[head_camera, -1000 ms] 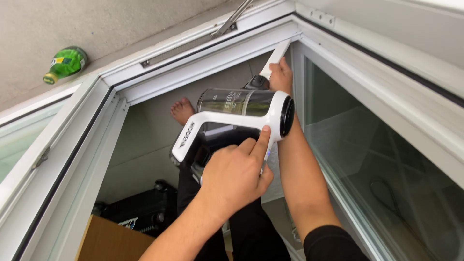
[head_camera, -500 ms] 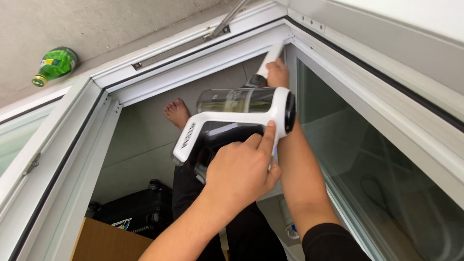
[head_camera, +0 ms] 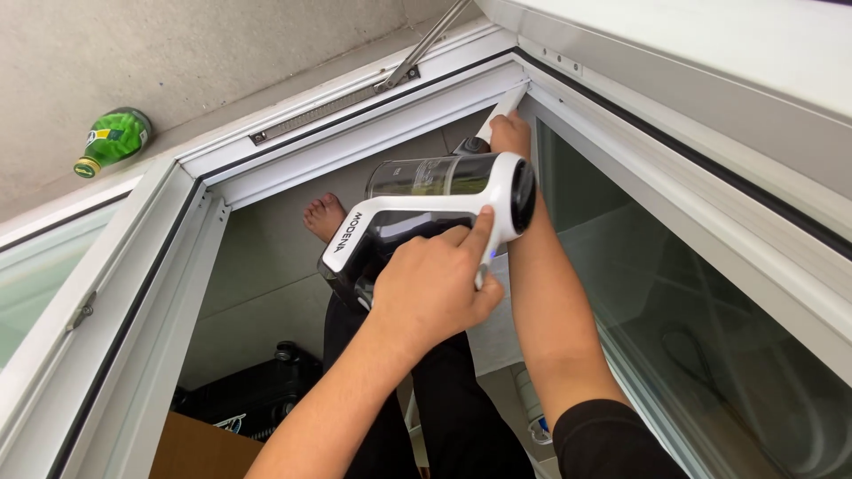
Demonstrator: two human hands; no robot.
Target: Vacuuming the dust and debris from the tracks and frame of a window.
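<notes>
Head view looks down on a white handheld vacuum cleaner with a clear dust cup, held up inside the corner of a white window frame. The left hand is closed around the white handle of the vacuum, with the index finger stretched along the handle near the round black end cap. The right hand grips the narrow white nozzle near its base; the tip of the nozzle sits in the upper corner of the frame. A green plastic bottle lies on the grey ledge outside, well apart. A bare foot stands on the floor below.
</notes>
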